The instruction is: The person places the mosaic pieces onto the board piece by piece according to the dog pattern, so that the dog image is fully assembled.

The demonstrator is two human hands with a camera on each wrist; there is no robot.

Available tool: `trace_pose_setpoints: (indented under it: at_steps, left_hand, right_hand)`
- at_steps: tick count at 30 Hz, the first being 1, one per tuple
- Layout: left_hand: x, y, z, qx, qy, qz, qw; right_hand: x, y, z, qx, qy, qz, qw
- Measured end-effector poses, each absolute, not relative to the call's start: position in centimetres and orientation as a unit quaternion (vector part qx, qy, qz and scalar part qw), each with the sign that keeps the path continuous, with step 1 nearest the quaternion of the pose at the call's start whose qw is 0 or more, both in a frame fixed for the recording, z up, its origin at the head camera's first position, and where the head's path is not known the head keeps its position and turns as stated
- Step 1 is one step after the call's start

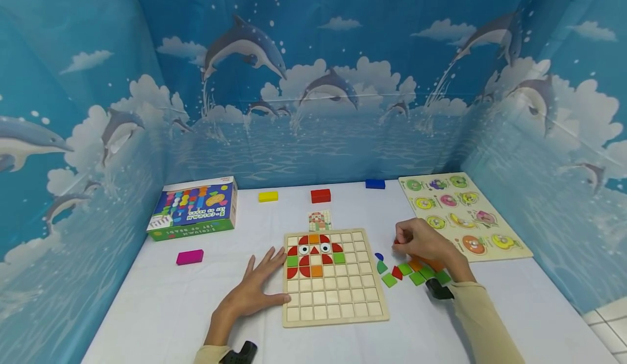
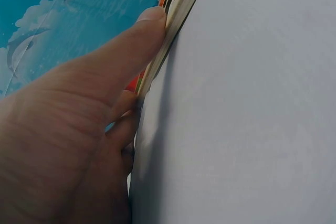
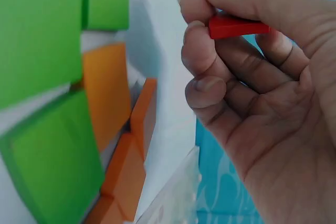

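Red piece point(image 3: 237, 27) in curled right hand point(image 1: 423, 240)

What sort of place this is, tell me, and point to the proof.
Probably an indoor play corner: a dolphin backdrop screens a white table holding a mosaic board and a fruit puzzle.

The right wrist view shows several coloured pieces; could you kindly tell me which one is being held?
It is the red piece held in the right hand; the green pieces and orange pieces lie on the white table.
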State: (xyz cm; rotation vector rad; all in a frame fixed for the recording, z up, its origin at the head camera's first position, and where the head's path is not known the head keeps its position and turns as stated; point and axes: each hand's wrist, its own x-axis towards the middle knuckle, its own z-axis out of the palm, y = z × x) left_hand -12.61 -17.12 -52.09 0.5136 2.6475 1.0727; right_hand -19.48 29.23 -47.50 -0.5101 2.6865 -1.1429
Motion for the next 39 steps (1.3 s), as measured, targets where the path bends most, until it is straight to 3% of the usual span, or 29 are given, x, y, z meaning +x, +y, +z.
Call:
trace_pose_setpoints:
  at_steps: [28,39]
  left_hand:
    - [-12.5,-17.0,-51.8,0.185,0.899,0.379,0.115]
    - [-12.5,-17.0,-51.8,0.186,0.899,0.379,0.114]
  right_hand:
    - [-19.4,25.2,-47.9,-0.275,0.794,-0.510,0.186]
    - [-18.8,22.0,-48.2,-0.274,0.811,-0.493,0.156]
